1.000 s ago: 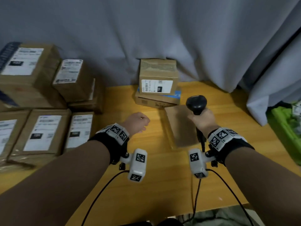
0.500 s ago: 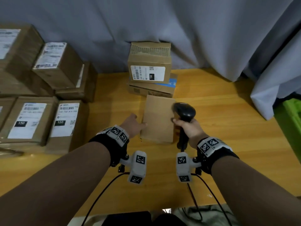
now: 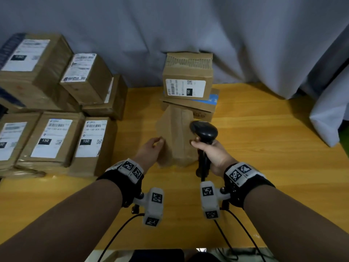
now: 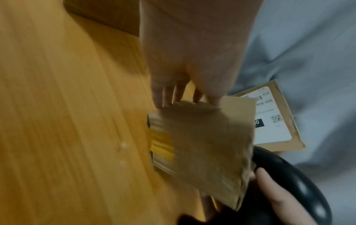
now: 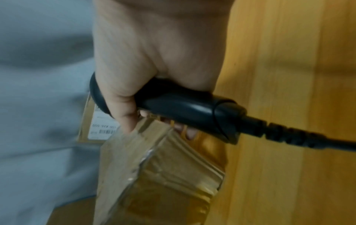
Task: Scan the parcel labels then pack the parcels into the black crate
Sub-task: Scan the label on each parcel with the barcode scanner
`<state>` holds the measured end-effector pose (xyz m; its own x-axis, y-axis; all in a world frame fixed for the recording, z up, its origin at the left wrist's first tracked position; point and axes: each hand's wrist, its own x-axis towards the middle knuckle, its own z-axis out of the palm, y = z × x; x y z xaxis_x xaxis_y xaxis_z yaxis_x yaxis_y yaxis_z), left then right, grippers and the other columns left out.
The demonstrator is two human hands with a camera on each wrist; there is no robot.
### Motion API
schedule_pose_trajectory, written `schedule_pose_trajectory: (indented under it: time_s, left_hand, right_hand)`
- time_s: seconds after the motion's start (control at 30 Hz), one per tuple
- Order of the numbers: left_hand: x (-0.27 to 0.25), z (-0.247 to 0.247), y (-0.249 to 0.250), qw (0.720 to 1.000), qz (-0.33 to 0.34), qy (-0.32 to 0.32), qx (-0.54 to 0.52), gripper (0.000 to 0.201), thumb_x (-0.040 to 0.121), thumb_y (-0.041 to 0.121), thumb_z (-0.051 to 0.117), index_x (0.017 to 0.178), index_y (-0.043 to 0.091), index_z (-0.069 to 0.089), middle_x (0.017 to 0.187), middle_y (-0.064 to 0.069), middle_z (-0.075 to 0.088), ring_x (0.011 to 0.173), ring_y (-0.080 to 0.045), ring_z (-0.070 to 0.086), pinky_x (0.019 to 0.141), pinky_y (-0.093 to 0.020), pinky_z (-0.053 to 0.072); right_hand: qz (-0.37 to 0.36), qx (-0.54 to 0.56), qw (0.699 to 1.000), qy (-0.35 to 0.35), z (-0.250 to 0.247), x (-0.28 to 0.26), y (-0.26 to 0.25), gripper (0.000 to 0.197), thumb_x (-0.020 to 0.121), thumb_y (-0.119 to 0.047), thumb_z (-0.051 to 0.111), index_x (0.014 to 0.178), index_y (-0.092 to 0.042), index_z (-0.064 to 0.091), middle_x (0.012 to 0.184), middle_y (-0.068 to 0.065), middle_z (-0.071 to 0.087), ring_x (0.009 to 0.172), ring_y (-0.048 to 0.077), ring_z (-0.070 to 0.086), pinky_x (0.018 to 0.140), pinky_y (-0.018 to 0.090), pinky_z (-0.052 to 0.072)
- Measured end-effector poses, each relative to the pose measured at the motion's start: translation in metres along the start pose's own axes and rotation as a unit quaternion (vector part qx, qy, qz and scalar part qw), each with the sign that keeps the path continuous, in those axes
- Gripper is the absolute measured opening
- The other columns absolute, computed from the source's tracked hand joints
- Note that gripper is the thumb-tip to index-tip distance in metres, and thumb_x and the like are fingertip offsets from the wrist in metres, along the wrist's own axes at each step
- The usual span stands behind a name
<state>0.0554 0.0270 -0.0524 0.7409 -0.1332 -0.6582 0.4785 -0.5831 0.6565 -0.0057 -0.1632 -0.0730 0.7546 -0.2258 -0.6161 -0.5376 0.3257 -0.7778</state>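
The plain brown parcel [image 3: 176, 138] now tips up off the desk [image 3: 264, 157] – a second ago it lay flat – left hand [image 3: 151, 150] fingers gripping its edge, right hand [image 3: 211, 154] clenched on the black scanner [image 3: 204, 129] and steadying it – likely hunting for its label.

A yellow wooden table [image 3: 264, 148] is holding everything in front of me. Brown boxes with white labels [image 3: 51, 137] are sitting on its left side. A flat box [image 3: 200, 108] is lying at the back, carrying a smaller labelled box [image 3: 187, 80].
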Motion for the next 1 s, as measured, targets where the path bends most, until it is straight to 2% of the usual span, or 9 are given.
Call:
schedule_pose_trajectory:
  time_s: [0.1,0.2,0.3,0.4,0.47,0.6,0.83,0.9,1.0]
  left_hand:
    - [-0.013,-0.002,0.012,0.988,-0.081,-0.039,-0.128,0.091,0.080,0.079,0.039,0.146,0.017,0.035,0.145,-0.005,0.045,0.133,-0.030,0.043,0.110,-0.052,0.033]
    - [-0.023,-0.005,0.023,0.989,-0.045,-0.080,-0.118,0.092,0.072,0.069,0.061,0.144,0.018,0.035,0.144,-0.005,0.046,0.127,-0.028,0.047,0.107,-0.049,0.039]
    - [-0.021,-0.001,0.031,0.994,0.026,0.041,-0.095,0.095,0.077,0.049,0.072,0.149,0.016,0.019,0.136,-0.002,0.043,0.123,-0.026,0.048,0.089,-0.031,0.044]
    - [-0.015,0.001,0.030,0.991,0.076,0.098,-0.047,0.112,0.073,0.059,0.070,0.152,0.023,0.001,0.153,-0.010,0.028,0.136,-0.030,0.036,0.103,-0.036,0.038]
    - [-0.011,0.000,0.031,0.993,0.081,0.087,0.016,0.121,0.063,0.071,0.068,0.152,0.030,-0.002,0.157,-0.013,0.019,0.139,-0.033,0.031,0.109,-0.047,0.035]
    - [-0.003,-0.003,0.035,0.995,0.025,-0.007,0.101,0.122,0.060,0.065,0.076,0.151,0.040,-0.002,0.153,-0.014,0.025,0.129,-0.036,0.042,0.102,-0.045,0.043]
    - [-0.007,-0.013,0.036,0.995,0.034,0.037,-0.091,0.093,0.068,0.027,0.076,0.144,0.028,0.022,0.131,-0.005,0.043,0.113,-0.030,0.051,0.090,-0.042,0.051]
    - [-0.009,-0.020,0.036,0.987,0.018,-0.005,-0.161,0.072,0.072,0.021,0.072,0.135,0.012,0.039,0.128,-0.009,0.054,0.110,-0.029,0.055,0.091,-0.038,0.050]
    - [-0.015,-0.031,0.042,0.989,0.015,-0.069,-0.128,0.053,0.074,0.028,0.069,0.122,0.012,0.055,0.124,-0.011,0.060,0.111,-0.026,0.054,0.096,-0.034,0.040]
  right_hand:
    - [-0.017,0.020,0.999,-0.019,0.011,-0.005,0.000,0.020,0.079,-0.020,0.078,0.093,-0.019,0.063,0.087,0.001,0.067,0.089,0.024,0.062,0.080,0.038,0.048]
    - [-0.036,0.056,0.997,-0.045,0.019,-0.013,-0.010,0.008,0.085,-0.014,0.072,0.088,-0.020,0.068,0.094,0.007,0.074,0.096,0.027,0.068,0.086,0.043,0.053]
    - [-0.069,0.059,0.994,-0.064,0.024,-0.021,-0.019,0.019,0.085,-0.010,0.070,0.074,-0.025,0.074,0.099,0.009,0.075,0.101,0.029,0.069,0.096,0.048,0.051]
    - [-0.090,0.032,0.993,-0.074,0.029,-0.026,-0.022,0.016,0.085,-0.012,0.070,0.078,-0.025,0.077,0.100,0.008,0.075,0.103,0.027,0.069,0.100,0.049,0.049]
    - [-0.103,0.019,0.992,-0.074,0.032,-0.030,-0.026,0.011,0.086,-0.012,0.070,0.087,-0.022,0.076,0.101,0.006,0.075,0.106,0.024,0.067,0.102,0.046,0.047]
    - [-0.109,-0.013,0.989,-0.094,0.034,-0.034,-0.035,0.012,0.087,-0.011,0.067,0.087,-0.019,0.075,0.110,0.002,0.073,0.115,0.020,0.061,0.106,0.039,0.041]
    - [-0.084,-0.015,0.994,0.068,0.027,-0.022,-0.041,0.018,0.083,-0.020,0.074,0.095,-0.020,0.060,0.089,0.000,0.067,0.092,0.022,0.063,0.088,0.040,0.051]
    - [-0.070,-0.001,0.995,0.065,0.022,-0.020,-0.045,0.022,0.082,-0.019,0.075,0.096,-0.021,0.059,0.092,0.001,0.066,0.096,0.024,0.062,0.090,0.042,0.049]
    - [-0.090,-0.035,0.994,0.060,0.025,-0.020,-0.056,0.025,0.080,-0.013,0.076,0.101,-0.018,0.062,0.089,0.002,0.066,0.091,0.022,0.062,0.088,0.039,0.049]
